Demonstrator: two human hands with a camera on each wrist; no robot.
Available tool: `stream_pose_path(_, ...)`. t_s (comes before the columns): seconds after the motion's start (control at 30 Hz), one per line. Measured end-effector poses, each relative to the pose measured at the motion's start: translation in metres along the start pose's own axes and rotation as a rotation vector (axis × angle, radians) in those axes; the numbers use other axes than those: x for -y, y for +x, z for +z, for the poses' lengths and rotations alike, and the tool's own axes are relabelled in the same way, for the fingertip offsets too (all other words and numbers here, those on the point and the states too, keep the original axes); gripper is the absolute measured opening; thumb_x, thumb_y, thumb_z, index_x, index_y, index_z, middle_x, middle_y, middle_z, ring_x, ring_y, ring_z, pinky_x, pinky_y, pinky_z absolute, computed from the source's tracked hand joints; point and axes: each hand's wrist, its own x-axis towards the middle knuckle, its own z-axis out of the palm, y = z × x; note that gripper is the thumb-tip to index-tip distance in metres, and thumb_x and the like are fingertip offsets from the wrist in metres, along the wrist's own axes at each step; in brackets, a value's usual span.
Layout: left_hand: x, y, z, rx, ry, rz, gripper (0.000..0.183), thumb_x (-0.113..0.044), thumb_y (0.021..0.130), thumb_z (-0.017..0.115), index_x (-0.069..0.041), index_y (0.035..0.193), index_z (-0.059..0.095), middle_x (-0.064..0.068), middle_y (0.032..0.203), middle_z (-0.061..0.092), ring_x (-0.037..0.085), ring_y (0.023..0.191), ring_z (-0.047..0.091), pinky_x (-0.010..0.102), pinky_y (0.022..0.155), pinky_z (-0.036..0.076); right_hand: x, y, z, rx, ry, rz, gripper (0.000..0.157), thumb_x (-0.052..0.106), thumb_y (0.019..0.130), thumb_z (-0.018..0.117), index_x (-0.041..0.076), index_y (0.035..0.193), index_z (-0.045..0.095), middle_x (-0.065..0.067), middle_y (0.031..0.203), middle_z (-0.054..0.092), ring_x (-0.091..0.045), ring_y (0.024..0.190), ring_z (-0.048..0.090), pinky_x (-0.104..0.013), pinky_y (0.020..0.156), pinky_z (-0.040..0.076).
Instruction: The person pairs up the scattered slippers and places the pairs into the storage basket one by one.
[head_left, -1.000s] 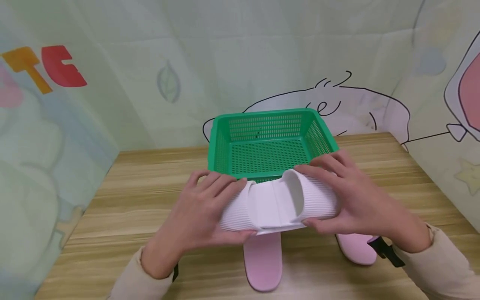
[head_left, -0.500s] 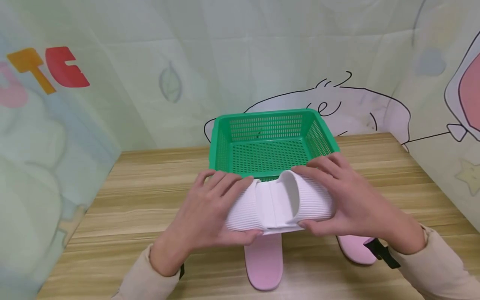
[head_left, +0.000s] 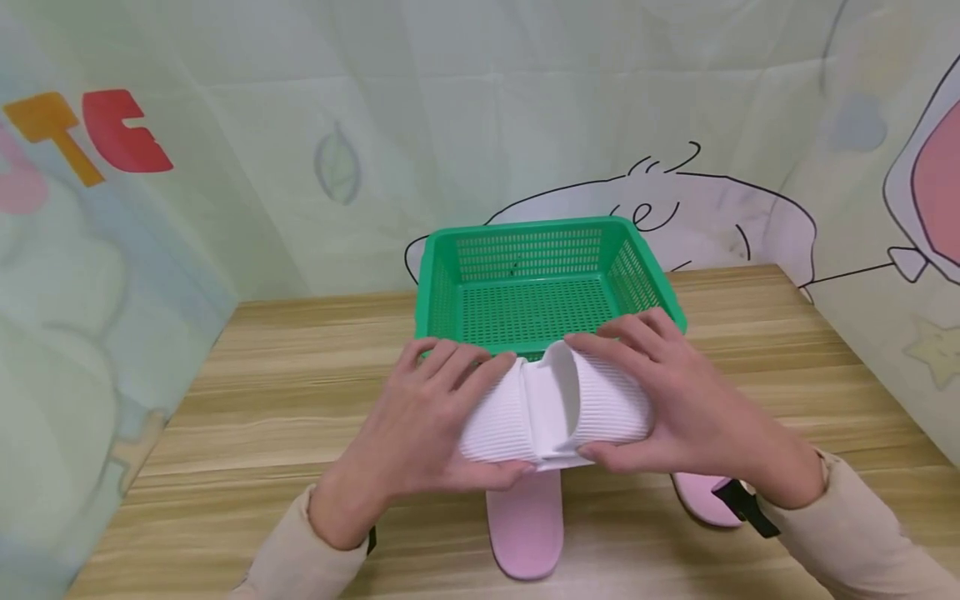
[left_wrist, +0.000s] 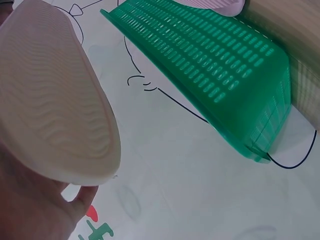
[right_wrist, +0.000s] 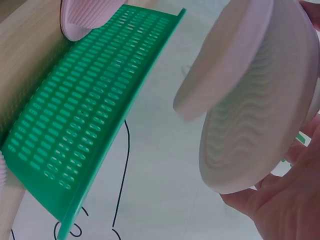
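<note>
Desk: A wood-grain desk [head_left: 285,417] lies before you, with a green basket [head_left: 480,233] towards its far edge.
Backdrop: Pale cloth [head_left: 420,133] hangs behind and beside the desk, printed with a leaf [head_left: 337,167], a star [head_left: 937,350] and a pink balloon [head_left: 941,183].
Head view: You see the ribbed straps and inner openings of the white slippers, and the pale inside of the basket.
Wrist views: Yours alone show the wavy soles and the outer side of the basket; the right one also catches the ribbed strap of a pink slipper [right_wrist: 92,17] just beside it.
Left hand: Your left hand [head_left: 420,425] is clamped on the left white slipper [head_left: 497,425], thumb at the near side, fingers over the strap.
Right hand: Your right hand [head_left: 686,408] grips the right white slipper [head_left: 613,406] likewise.
White slippers: You have them raised side by side between your hands, in front of the basket.
Pink pair: Two soles lie on the desk, one below the white slippers, the other below your right wrist.
</note>
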Motion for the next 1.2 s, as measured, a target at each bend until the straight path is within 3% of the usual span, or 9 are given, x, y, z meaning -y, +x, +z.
stream_pose_path(0.2, -0.002, 0.004, 0.002, -0.001, 0.008, 0.007, 0.091, -0.078, 0.069, 0.077, -0.010, 0.129, 0.069, 0.003, 0.110, 0.069, 0.023, 0.099, 0.065, 0.050, 0.093, 0.051, 0.002, 0.001, 0.005, -0.003, 0.008, -0.049, 0.076, 0.061, 0.083, 0.082, 0.027, 0.148, 0.063, 0.000, 0.128, 0.059, -0.019, 0.117, 0.045, -0.035, 0.080, 0.049)
stream_pose_path(0.33, -0.003, 0.005, 0.004, -0.016, 0.008, 0.021, 0.090, -0.079, 0.069, 0.076, -0.010, 0.128, 0.070, 0.003, 0.107, 0.069, 0.023, 0.096, 0.064, 0.050, 0.091, 0.051, 0.002, 0.000, 0.008, -0.019, 0.002, -0.094, 0.065, 0.065, 0.089, 0.075, 0.030, 0.143, 0.067, -0.003, 0.128, 0.059, -0.021, 0.117, 0.046, -0.035, 0.077, 0.050)
stream_pose_path(0.67, -0.006, 0.006, 0.011, -0.001, -0.010, 0.020, 0.088, -0.078, 0.068, 0.078, -0.015, 0.129, 0.071, 0.000, 0.104, 0.070, 0.020, 0.092, 0.064, 0.049, 0.092, 0.050, 0.001, -0.003, 0.015, -0.087, -0.019, -0.160, 0.057, 0.069, 0.091, 0.071, 0.027, 0.130, 0.073, -0.004, 0.124, 0.062, -0.020, 0.111, 0.053, -0.034, 0.068, 0.054)
stream_pose_path(1.0, -0.008, 0.004, 0.011, 0.091, -0.054, -0.064, 0.088, -0.077, 0.074, 0.078, -0.017, 0.137, 0.067, 0.000, 0.121, 0.069, 0.021, 0.106, 0.063, 0.049, 0.099, 0.048, -0.002, -0.005, 0.012, -0.060, -0.001, -0.127, 0.058, 0.067, 0.091, 0.073, 0.023, 0.129, 0.075, -0.005, 0.129, 0.062, -0.021, 0.117, 0.052, -0.034, 0.071, 0.057)
stream_pose_path(1.2, -0.004, 0.000, 0.006, 0.100, -0.108, -0.096, 0.085, -0.071, 0.079, 0.079, -0.016, 0.142, 0.064, 0.000, 0.131, 0.066, 0.021, 0.117, 0.062, 0.051, 0.102, 0.046, -0.005, -0.004, 0.009, -0.106, 0.026, -0.157, 0.059, 0.067, 0.093, 0.069, 0.020, 0.127, 0.075, -0.007, 0.127, 0.062, -0.023, 0.115, 0.052, -0.034, 0.075, 0.052)
